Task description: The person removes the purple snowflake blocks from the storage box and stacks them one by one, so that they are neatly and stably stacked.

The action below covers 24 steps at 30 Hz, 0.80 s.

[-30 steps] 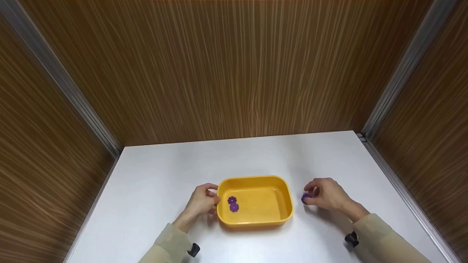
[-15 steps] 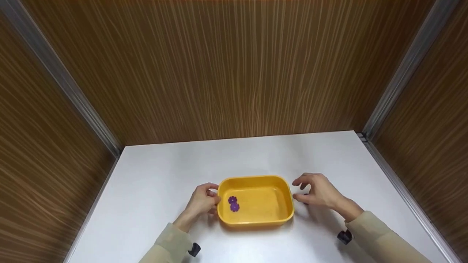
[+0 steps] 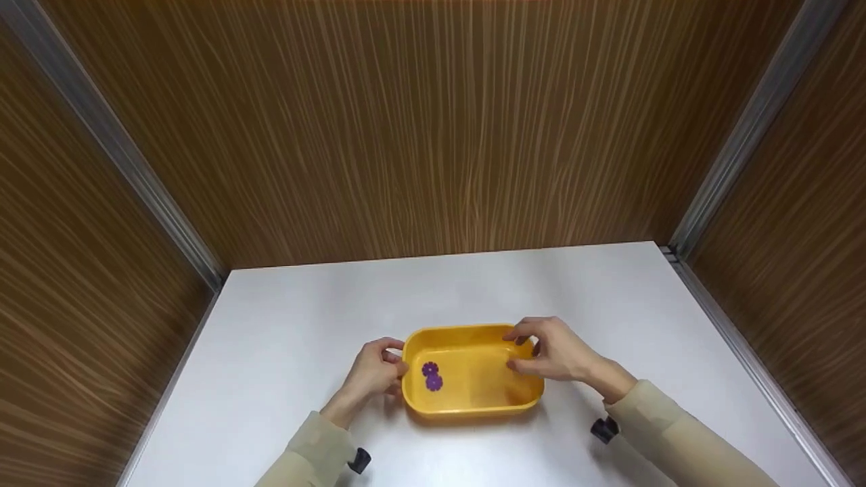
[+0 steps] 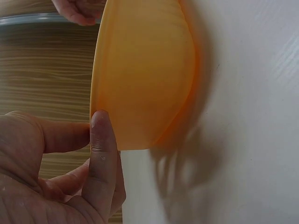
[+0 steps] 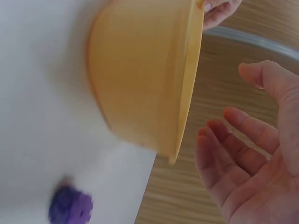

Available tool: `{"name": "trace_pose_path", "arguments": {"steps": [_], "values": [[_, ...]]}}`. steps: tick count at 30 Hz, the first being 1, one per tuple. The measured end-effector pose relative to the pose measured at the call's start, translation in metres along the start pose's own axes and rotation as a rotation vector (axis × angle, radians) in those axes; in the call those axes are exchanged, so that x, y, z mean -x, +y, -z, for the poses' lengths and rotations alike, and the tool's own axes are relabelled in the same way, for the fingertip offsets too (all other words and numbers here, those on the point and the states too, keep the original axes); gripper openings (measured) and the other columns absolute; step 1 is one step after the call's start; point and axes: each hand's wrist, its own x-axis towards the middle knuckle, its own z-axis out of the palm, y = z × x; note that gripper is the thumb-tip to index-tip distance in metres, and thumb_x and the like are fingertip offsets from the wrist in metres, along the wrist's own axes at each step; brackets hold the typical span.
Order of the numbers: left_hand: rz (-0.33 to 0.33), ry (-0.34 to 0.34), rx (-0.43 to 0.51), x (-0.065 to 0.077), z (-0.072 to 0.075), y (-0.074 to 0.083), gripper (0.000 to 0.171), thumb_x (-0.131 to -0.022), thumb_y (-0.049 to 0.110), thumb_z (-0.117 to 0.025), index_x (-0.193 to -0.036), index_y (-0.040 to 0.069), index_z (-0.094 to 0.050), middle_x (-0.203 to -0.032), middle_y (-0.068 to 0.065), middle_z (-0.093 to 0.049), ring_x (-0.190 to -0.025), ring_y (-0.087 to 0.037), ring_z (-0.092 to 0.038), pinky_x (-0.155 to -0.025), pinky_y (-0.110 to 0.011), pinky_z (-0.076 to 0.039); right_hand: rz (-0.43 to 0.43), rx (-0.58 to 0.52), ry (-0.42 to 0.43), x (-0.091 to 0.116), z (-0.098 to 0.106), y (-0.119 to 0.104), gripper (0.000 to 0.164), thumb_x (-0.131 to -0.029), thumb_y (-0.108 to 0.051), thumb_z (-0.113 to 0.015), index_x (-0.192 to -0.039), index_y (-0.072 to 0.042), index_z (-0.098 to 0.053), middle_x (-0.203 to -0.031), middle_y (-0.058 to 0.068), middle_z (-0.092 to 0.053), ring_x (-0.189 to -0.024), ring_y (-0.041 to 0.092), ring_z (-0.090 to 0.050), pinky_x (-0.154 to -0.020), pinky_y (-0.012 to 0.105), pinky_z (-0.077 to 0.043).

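A yellow plastic tray (image 3: 473,411) with rounded corners stands on the white table. Two small purple flower-shaped pieces, one dark (image 3: 429,368) and one lighter (image 3: 434,383), lie on its floor toward the left. My left hand (image 3: 373,368) pinches the tray's left rim, a fingertip (image 4: 101,123) pressing its outer wall in the left wrist view. Over the tray's right end hovers my right hand (image 3: 551,350), thumb and fingers spread apart with nothing between them. In the right wrist view, purple pieces (image 5: 70,205) lie on the table outside the tray; the head view does not show them.
The white table (image 3: 304,304) extends around the tray. Wood-grain panels (image 3: 433,135) rise behind it and at both sides, with metal rails (image 3: 731,122) along the corners.
My right hand has let go of the purple pieces at the tray's right, spread its fingers and moved left over the tray. My left hand and the tray have stayed put.
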Motion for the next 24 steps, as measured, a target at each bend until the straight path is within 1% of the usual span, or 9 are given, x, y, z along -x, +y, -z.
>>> {"name": "trace_pose_path", "arguments": {"steps": [2,8,14,16,19,23,24], "values": [[0.000,0.000,-0.005,-0.001,0.000,0.000,0.048,-0.094,0.002,-0.074,-0.142,0.004,-0.069,-0.108,-0.011,-0.070,-0.072,-0.017,-0.068,-0.065,-0.032,-0.070,-0.009,-0.012,-0.031,-0.005,-0.005,-0.004,0.033,-0.090,-0.024,-0.090,-0.117,-0.006,-0.083,-0.106,0.007,-0.084,-0.094,0.022,-0.076,-0.070,0.025,-0.066],[0.005,-0.002,-0.013,-0.001,0.000,0.001,0.047,-0.095,0.002,-0.074,-0.142,0.004,-0.069,-0.108,-0.011,-0.070,-0.075,-0.020,-0.071,-0.069,-0.035,-0.071,-0.051,-0.059,-0.127,-0.019,-0.021,-0.016,0.036,-0.094,-0.026,-0.087,-0.123,-0.006,-0.081,-0.117,0.013,-0.084,-0.105,0.036,-0.078,-0.077,0.025,-0.067],[0.005,-0.013,0.004,0.000,-0.001,-0.001,0.047,-0.096,0.003,-0.074,-0.143,0.004,-0.068,-0.107,-0.011,-0.068,-0.073,-0.017,-0.068,-0.065,-0.030,-0.069,-0.084,-0.093,-0.201,-0.026,-0.040,-0.022,0.036,-0.099,-0.025,-0.083,-0.127,-0.003,-0.080,-0.125,0.018,-0.083,-0.109,0.036,-0.080,-0.079,0.023,-0.067],[0.003,-0.014,0.014,0.001,-0.001,-0.001,0.048,-0.095,0.002,-0.074,-0.143,0.003,-0.068,-0.106,-0.011,-0.068,-0.073,-0.017,-0.068,-0.064,-0.029,-0.068,-0.086,-0.097,-0.216,-0.028,-0.046,-0.023,0.036,-0.099,-0.024,-0.083,-0.127,-0.002,-0.080,-0.126,0.018,-0.083,-0.109,0.036,-0.080,-0.080,0.025,-0.068],[0.002,-0.011,0.020,0.001,-0.001,-0.001,0.049,-0.094,0.001,-0.075,-0.142,0.003,-0.068,-0.106,-0.011,-0.070,-0.071,-0.016,-0.068,-0.063,-0.030,-0.068,-0.075,-0.090,-0.226,-0.032,-0.055,-0.024,0.038,-0.098,-0.024,-0.084,-0.128,0.000,-0.080,-0.126,0.019,-0.083,-0.109,0.035,-0.081,-0.080,0.026,-0.069],[0.022,-0.003,0.012,0.000,0.000,0.000,0.049,-0.094,0.002,-0.074,-0.143,0.004,-0.069,-0.109,-0.011,-0.071,-0.073,-0.017,-0.069,-0.065,-0.031,-0.069,-0.060,-0.077,-0.238,-0.037,-0.064,-0.025,0.040,-0.097,-0.024,-0.086,-0.128,0.001,-0.080,-0.123,0.019,-0.084,-0.108,0.036,-0.081,-0.082,0.028,-0.069],[0.025,-0.002,0.007,0.000,0.000,0.001,0.049,-0.094,0.002,-0.074,-0.143,0.004,-0.068,-0.110,-0.012,-0.071,-0.073,-0.017,-0.069,-0.065,-0.031,-0.069,-0.061,-0.075,-0.244,-0.039,-0.066,-0.026,0.041,-0.096,-0.024,-0.086,-0.128,0.001,-0.080,-0.123,0.019,-0.084,-0.108,0.036,-0.081,-0.084,0.030,-0.070]]}}
